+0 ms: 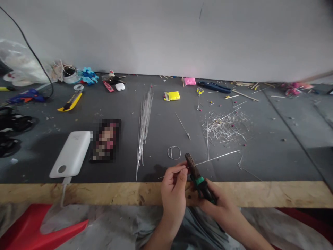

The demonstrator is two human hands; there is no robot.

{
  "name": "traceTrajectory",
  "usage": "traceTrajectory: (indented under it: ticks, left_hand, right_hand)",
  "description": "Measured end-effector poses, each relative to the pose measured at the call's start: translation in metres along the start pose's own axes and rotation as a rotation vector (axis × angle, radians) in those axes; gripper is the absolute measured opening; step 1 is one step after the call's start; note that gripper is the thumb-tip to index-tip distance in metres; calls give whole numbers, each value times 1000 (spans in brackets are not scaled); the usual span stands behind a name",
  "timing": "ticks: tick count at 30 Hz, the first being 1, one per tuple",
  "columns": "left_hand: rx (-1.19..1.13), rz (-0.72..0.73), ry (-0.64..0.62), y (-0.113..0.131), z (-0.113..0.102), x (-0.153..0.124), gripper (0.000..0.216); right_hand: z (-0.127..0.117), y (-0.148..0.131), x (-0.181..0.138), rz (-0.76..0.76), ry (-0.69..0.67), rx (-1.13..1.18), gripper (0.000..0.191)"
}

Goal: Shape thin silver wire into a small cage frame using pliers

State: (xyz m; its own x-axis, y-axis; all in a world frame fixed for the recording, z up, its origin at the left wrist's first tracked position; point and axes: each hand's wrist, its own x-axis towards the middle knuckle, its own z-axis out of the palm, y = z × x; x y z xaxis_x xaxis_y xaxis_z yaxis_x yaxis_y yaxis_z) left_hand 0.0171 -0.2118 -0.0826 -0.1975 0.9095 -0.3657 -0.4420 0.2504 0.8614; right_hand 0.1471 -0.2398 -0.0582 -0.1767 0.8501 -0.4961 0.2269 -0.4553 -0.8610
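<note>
My left hand (173, 189) pinches a thin silver wire (220, 156) between thumb and fingers, close to the table's front edge. The wire slants up to the right past a pair of pliers (199, 180) with green and black handles. My right hand (218, 205) is wrapped round those handles, and the jaws are at the wire; whether they grip it I cannot tell. Just beyond my left hand lies a small wire ring (173, 152). A short wire with a twisted end (184, 128) rests farther back. To the left is a bundle of long straight wires (144, 128).
Cut wire bits (225, 126) are scattered right of centre. A white power bank (71, 154) and a phone-like blurred item (106, 140) lie left. Behind are a yellow cutter knife (71, 102), a blue glue gun (28, 97), a yellow packet (172, 96) and a pink lump (189, 81).
</note>
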Motion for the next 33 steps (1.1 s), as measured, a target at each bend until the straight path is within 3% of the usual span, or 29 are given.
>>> traceTrajectory:
  ticks: [10,16,23,29,33]
  left_hand:
    - [10,13,5,-5,-4,0,16]
    - [-1,20,5,-8,-5,-4,14]
    - [23,66,11,-6,-2,-3,17]
    - [88,95,-13,0,6,11,17]
    - [91,108,-82,3,17,18,15]
  right_hand:
    - [4,3,3,-16,114,18,17]
    - [2,4,3,-5,16,-120,33]
    - [-1,-5,11,-6,13,-216,27]
    - [-9,-9,11,-5,81,78,24]
    - [-25,-8,8,41,-5,69,12]
